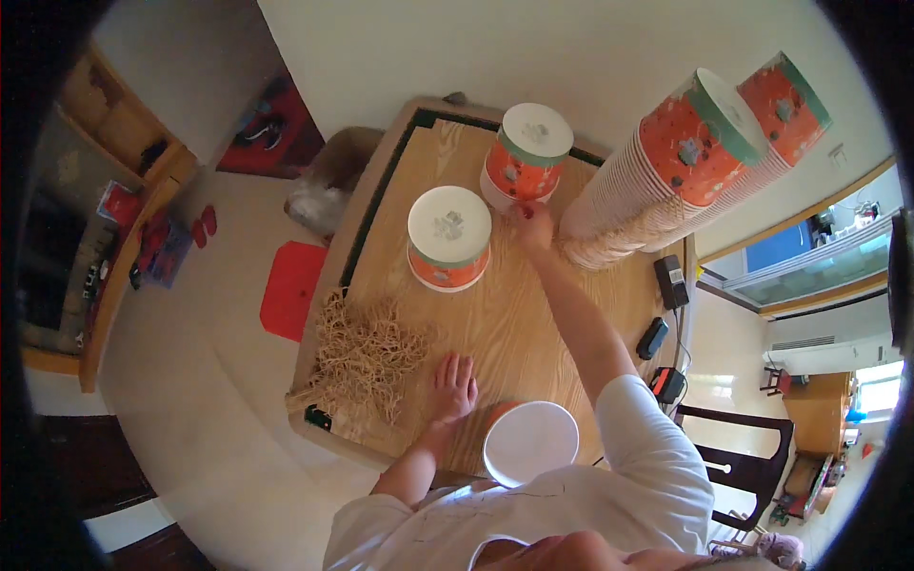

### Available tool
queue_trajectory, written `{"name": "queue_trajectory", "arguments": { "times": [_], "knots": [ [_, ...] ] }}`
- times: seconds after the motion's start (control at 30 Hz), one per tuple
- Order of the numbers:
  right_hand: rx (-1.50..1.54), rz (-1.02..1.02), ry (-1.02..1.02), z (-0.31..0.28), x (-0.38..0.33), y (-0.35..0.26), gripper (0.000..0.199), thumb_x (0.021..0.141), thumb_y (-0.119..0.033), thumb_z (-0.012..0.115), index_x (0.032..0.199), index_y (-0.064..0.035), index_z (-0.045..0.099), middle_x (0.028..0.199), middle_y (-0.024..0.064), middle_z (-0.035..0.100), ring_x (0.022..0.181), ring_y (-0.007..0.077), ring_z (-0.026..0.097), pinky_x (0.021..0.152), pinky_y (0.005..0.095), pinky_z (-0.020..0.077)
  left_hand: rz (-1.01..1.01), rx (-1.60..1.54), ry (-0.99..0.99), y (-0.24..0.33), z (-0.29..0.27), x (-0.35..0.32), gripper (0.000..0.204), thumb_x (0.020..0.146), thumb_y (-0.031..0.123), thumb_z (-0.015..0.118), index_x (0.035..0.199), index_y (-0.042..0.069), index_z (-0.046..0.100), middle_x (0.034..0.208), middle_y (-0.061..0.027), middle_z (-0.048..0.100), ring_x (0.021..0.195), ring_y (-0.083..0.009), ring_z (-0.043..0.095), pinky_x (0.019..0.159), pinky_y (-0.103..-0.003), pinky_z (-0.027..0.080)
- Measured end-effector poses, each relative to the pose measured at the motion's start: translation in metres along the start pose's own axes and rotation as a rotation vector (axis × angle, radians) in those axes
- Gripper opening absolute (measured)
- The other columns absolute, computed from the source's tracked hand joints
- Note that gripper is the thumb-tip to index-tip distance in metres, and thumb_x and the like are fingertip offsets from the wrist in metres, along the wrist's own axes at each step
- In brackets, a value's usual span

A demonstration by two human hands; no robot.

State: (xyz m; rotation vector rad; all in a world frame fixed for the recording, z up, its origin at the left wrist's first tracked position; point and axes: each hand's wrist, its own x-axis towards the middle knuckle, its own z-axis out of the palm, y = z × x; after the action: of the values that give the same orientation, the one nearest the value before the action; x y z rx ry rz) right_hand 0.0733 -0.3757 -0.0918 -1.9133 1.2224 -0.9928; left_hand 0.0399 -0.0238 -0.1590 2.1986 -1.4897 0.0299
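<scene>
My right hand (pixel 533 226) reaches to the far side of the table, its bent fingers gripping the lower rim of an upturned red paper tub (pixel 522 176) with a green band and pale base. A second upturned paper tub (pixel 449 228) stands nearer, to its left. My left hand (pixel 455 388) lies on the tabletop, fingers stretched out and holding nothing. Left of it spreads a loose heap of tan twine strands (pixel 367 357). Close to my body, a paper tub (pixel 530 443) shows its white round inside.
Tall leaning stacks of nested paper tubs (pixel 705 138) rise at the right, with tan strands (pixel 628 233) along the nearer one. Black adapters (pixel 671 281) and cords line the wooden table's (pixel 514 333) right edge. A dark chair (pixel 747 466) stands beside it; a red stool (pixel 290 290) is left.
</scene>
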Motion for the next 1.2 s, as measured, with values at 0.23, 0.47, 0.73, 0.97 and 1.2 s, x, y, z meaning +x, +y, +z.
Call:
{"name": "queue_trajectory", "arguments": {
  "times": [0.23,0.47,0.73,0.97,1.2],
  "knots": [
    [-0.194,-0.664,0.233,-0.054,0.015,-0.095,0.026,0.077,-0.004,0.057,0.102,-0.0080,0.057,0.093,0.0111,0.058,0.087,0.0240,0.056,0.071,0.0359,0.0459,-0.041,0.068,-0.044,-0.005,-0.006,-0.008,0.048,0.078,0.027,0.053,0.123,0.013,0.045,0.126,-0.0146,0.043,0.116,-0.0331,0.040,0.092,-0.050,0.034],
    [-0.615,-0.702,-0.156,-0.065,0.083,-0.089,0.030,0.076,-0.009,0.053,0.105,-0.0125,0.059,0.100,0.0105,0.055,0.096,0.0289,0.052,0.082,0.0408,0.0446,-0.014,0.039,-0.108,0.009,-0.014,0.012,0.047,0.079,0.027,0.052,0.123,0.012,0.045,0.127,-0.0152,0.041,0.118,-0.0322,0.038,0.094,-0.052,0.032],
    [-0.493,-0.570,-0.423,-0.090,0.053,-0.099,0.026,0.078,-0.010,0.053,0.102,-0.0127,0.062,0.092,0.0116,0.055,0.092,0.0290,0.053,0.078,0.0382,0.0458,0.000,-0.069,-0.053,0.012,-0.008,0.022,0.044,0.076,0.018,0.056,0.118,0.008,0.047,0.126,-0.0157,0.042,0.116,-0.0328,0.039,0.094,-0.051,0.032],
    [-0.529,-0.676,-0.309,-0.095,0.046,-0.096,0.026,0.079,-0.008,0.057,0.104,-0.0123,0.061,0.087,0.0117,0.053,0.082,0.0262,0.052,0.073,0.0353,0.0430,0.038,-0.318,0.140,0.053,0.036,0.192,0.051,0.073,0.004,0.054,0.122,-0.002,0.041,0.127,-0.0179,0.040,0.118,-0.0343,0.037,0.100,-0.043,0.030],
    [-0.439,-0.644,-0.340,-0.094,0.049,-0.084,0.028,0.078,-0.011,0.056,0.104,-0.0190,0.063,0.083,0.0083,0.052,0.079,0.0254,0.051,0.071,0.0374,0.0451,0.003,0.033,0.127,0.043,0.056,0.255,0.054,0.076,0.005,0.049,0.128,-0.001,0.036,0.132,-0.0172,0.035,0.120,-0.0337,0.034,0.102,-0.045,0.026]
  ]
}}
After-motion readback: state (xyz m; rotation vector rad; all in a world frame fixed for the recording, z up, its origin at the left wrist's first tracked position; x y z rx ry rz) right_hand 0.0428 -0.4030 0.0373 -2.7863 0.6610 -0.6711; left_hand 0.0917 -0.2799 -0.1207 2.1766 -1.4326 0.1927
